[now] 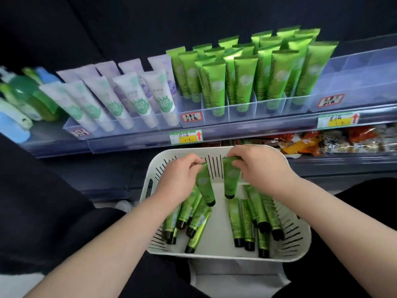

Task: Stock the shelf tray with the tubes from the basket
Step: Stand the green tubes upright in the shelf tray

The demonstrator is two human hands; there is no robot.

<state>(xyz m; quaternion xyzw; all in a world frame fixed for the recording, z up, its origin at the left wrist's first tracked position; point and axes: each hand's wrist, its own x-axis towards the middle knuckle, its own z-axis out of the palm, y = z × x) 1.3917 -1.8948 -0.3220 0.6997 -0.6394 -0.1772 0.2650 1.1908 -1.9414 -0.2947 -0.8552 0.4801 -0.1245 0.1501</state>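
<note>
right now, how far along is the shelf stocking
Done: many green tubes stand in the shelf tray. In hand: left hand and right hand each pinch a lifted tube above the basket. Left: about a dozen loose tubes lie in it.

Green black-capped tubes (235, 218) loose in white basket (223, 255); more upright in clear tray (214, 119).
</note>
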